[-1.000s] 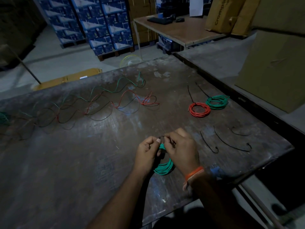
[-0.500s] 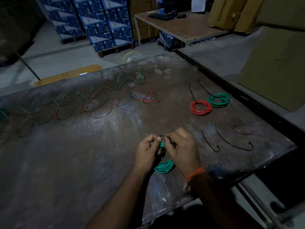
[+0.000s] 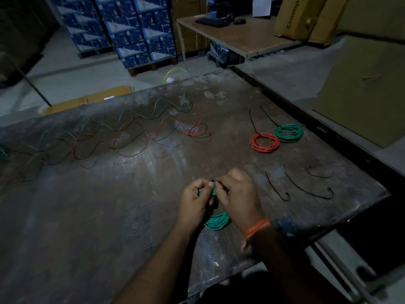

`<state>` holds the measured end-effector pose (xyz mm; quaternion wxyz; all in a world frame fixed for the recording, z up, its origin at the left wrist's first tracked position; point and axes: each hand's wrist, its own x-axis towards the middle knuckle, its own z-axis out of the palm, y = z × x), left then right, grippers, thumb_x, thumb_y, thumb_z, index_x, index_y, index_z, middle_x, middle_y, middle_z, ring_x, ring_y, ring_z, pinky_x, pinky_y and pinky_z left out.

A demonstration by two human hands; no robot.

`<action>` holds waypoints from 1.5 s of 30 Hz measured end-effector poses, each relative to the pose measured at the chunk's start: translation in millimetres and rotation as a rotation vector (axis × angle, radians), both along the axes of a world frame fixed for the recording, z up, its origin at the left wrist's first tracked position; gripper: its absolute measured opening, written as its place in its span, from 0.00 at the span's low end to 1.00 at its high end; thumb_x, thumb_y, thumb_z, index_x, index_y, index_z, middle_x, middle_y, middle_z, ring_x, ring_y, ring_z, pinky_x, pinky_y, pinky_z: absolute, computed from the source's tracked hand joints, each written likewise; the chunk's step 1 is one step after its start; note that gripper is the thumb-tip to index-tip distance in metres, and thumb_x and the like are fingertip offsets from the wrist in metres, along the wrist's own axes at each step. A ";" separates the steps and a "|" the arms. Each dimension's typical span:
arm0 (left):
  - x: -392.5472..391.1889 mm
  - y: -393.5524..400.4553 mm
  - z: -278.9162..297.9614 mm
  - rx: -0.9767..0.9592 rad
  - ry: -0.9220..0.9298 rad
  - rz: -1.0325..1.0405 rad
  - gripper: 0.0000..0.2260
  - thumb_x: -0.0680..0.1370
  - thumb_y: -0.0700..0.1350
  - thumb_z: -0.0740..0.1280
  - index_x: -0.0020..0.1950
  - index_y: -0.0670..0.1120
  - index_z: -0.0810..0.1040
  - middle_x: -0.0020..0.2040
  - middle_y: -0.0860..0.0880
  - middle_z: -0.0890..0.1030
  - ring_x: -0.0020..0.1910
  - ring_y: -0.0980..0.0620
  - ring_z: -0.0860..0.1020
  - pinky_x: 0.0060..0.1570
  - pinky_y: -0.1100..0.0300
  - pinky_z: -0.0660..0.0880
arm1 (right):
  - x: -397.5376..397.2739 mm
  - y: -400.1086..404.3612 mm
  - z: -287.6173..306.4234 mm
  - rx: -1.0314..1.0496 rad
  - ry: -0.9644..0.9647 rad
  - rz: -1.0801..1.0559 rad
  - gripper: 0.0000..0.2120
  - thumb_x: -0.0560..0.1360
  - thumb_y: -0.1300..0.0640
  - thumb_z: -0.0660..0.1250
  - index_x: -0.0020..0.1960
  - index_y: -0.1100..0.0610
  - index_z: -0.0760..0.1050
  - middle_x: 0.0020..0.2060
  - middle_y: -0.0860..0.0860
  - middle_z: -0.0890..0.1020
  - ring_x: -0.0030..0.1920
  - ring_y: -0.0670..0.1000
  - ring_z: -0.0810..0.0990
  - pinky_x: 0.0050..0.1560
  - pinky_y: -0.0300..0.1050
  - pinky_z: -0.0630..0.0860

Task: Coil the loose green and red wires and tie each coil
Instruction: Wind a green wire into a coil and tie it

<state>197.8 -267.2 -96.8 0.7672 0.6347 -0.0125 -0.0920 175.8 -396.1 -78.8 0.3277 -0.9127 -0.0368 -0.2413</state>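
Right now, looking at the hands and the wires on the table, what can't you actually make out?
- Head view: whether the tie is closed on the green coil; left hand and right hand cover that spot.
- Head view: the green bundle at the left, cut off by the frame edge.
- Head view: the far ends of the loose wires, lost in the dim light.

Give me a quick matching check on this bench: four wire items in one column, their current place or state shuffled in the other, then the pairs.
Things:
1. green wire coil in the hands
2. red wire coil
3. loose red and green wires
4. loose black cable ties

States:
A. spread uncoiled across the far left of the table
B. lying unused near the right edge
C. gripped by both hands, near edge
D. tied, lying beside another green coil

Pairs: 1-C, 2-D, 3-A, 4-B
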 end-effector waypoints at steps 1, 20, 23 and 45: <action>-0.3 -0.3 0.0 -0.004 -0.005 -0.002 0.11 0.80 0.45 0.67 0.41 0.41 0.73 0.26 0.45 0.68 0.25 0.52 0.66 0.31 0.58 0.63 | -0.3 0.8 0.8 -0.015 0.000 0.002 0.12 0.76 0.50 0.61 0.45 0.54 0.80 0.40 0.50 0.73 0.43 0.53 0.75 0.37 0.54 0.77; -4.6 -3.7 3.3 0.017 -0.047 -0.008 0.12 0.83 0.39 0.64 0.44 0.32 0.70 0.31 0.42 0.70 0.28 0.52 0.67 0.28 0.62 0.66 | -3.0 7.1 13.1 0.151 0.102 -0.049 0.11 0.72 0.44 0.63 0.45 0.50 0.79 0.41 0.46 0.77 0.38 0.48 0.79 0.38 0.51 0.80; -5.3 -3.4 5.1 0.008 -0.050 0.005 0.10 0.83 0.39 0.64 0.42 0.39 0.74 0.34 0.39 0.72 0.30 0.51 0.68 0.28 0.62 0.66 | -6.0 5.4 14.0 0.175 0.097 -0.057 0.04 0.72 0.49 0.70 0.44 0.49 0.79 0.39 0.44 0.77 0.37 0.44 0.78 0.39 0.46 0.79; -9.2 0.0 -1.7 0.179 -0.178 -0.092 0.12 0.83 0.45 0.64 0.45 0.37 0.74 0.29 0.43 0.72 0.25 0.53 0.71 0.28 0.63 0.66 | 23.1 -17.5 11.4 0.556 0.513 -0.062 0.17 0.63 0.36 0.67 0.38 0.49 0.83 0.28 0.48 0.83 0.32 0.48 0.81 0.40 0.50 0.79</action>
